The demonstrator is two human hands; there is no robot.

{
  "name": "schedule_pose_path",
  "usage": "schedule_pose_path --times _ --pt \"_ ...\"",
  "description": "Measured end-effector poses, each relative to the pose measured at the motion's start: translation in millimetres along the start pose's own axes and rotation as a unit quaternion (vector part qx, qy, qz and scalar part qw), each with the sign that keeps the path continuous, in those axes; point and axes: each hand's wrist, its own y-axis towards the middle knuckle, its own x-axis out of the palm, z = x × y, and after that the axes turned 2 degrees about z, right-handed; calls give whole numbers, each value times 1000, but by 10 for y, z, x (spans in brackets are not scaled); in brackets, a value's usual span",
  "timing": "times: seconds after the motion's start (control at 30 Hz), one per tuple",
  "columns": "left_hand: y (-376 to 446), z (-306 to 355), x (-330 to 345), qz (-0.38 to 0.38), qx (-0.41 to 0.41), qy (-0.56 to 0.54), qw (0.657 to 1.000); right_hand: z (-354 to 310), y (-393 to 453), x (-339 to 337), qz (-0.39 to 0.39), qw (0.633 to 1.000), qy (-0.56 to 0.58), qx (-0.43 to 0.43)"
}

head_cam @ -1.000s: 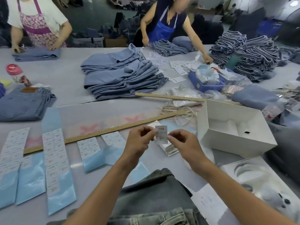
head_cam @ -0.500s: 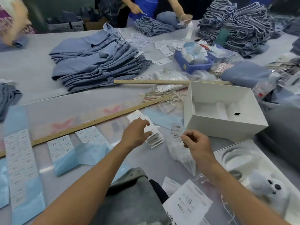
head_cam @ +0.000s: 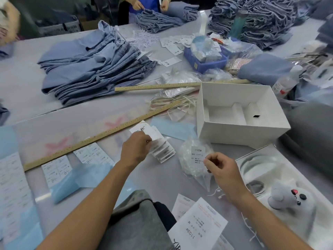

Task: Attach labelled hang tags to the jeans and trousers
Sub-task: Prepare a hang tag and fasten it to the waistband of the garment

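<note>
A person stands at a grey table (head_cam: 27, 83), both bare forearms reaching out over it. The left hand (head_cam: 136, 150) rests on a fanned stack of white tags (head_cam: 162, 148) just below a long wooden ruler (head_cam: 100, 136); its fingers are curled over the stack's near edge and seem to pinch the top tags, though the tips are blurred. The right hand (head_cam: 222, 170) pinches a small white sticker (head_cam: 198, 156) between thumb and forefinger, holding it upright above a crumpled clear bag (head_cam: 191, 165). The sticker reads "1103#" with an "L" beneath.

Grey trousers (head_cam: 133, 226) lie folded at the near edge, between the forearms. Beside them on the right lies a larger white tag (head_cam: 198, 228) printed "1103#" and "M". Sheets of stickers on pale blue backing (head_cam: 59, 175) are spread at the left, below the ruler.

An open white box (head_cam: 239, 112) sits to the right of the tag stack, near loose beige strings (head_cam: 173, 103). A second ruler (head_cam: 162, 86) lies beyond it, touching a tall pile of folded blue jeans (head_cam: 93, 65). A blue tray (head_cam: 203, 60) holds bagged items further back, with scattered tags around it. More denim stacks (head_cam: 255, 20) rise at the far right. Two other workers' hands show at the far edge. A small grey plush toy (head_cam: 288, 197) sits in white packaging (head_cam: 261, 163) at the right.
</note>
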Motion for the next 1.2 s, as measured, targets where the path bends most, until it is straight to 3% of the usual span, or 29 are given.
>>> schedule_pose_path --times 0.2,0.37,0.47,0.57,0.63,0.7,0.83,0.97,1.1,1.2 --pt "-87 76 -98 157 -10 -17 987 -62 -21 -65 13 1000 4 5" --pt "-160 159 -419 135 -80 -223 962 -331 -140 -47 27 998 56 24" --pt "-357 251 -794 161 -120 -382 902 -679 -362 -22 -15 969 234 75" --pt "-759 417 -1175 186 -143 -556 798 -1023 -668 66 -115 903 399 110" --pt "-1133 566 -1342 182 -140 -639 735 -1198 -851 197 -170 878 433 111" --pt "-1519 698 -1430 144 -135 -677 709 -1340 -981 357 -201 876 426 101" --pt "-2049 749 -1460 34 -143 -691 707 -1515 -1132 615 -200 899 379 87" --pt "-2235 615 -1520 -27 -119 -650 750 -1526 -1278 761 -190 915 346 82" --pt "-2233 515 -1621 33 -104 -598 794 -1467 -1461 859 -224 938 259 59" --pt "-2247 500 -1639 91 -88 -593 795 -1449 -1560 891 -200 967 158 -4"
